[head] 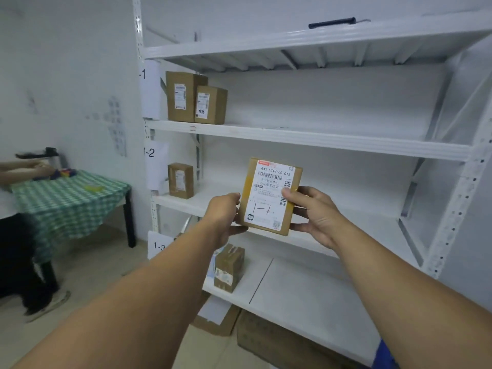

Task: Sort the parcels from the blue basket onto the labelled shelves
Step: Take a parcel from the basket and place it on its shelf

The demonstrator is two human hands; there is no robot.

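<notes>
I hold a small brown cardboard parcel [269, 198] upright in front of the white shelving, its white label with a handwritten "1-1" facing me. My left hand [226, 217] grips its left edge and bottom corner. My right hand [312, 211] grips its right edge, thumb on the label. The parcel hangs at the height of the shelf marked 1-2 [346, 211]. Above is the shelf marked 1-1 [319, 138] with two brown parcels [195, 98] at its left end. A corner of the blue basket [383, 355] shows at the bottom right.
One brown parcel [181, 180] stands on shelf 1-2, another [229, 267] on shelf 1-3 [306, 294]. Flat cardboard [266, 336] lies under the lowest shelf. At the left a person's hands work at a table with a green checked cloth [69, 201]. A black marker [331, 22] lies on the top shelf.
</notes>
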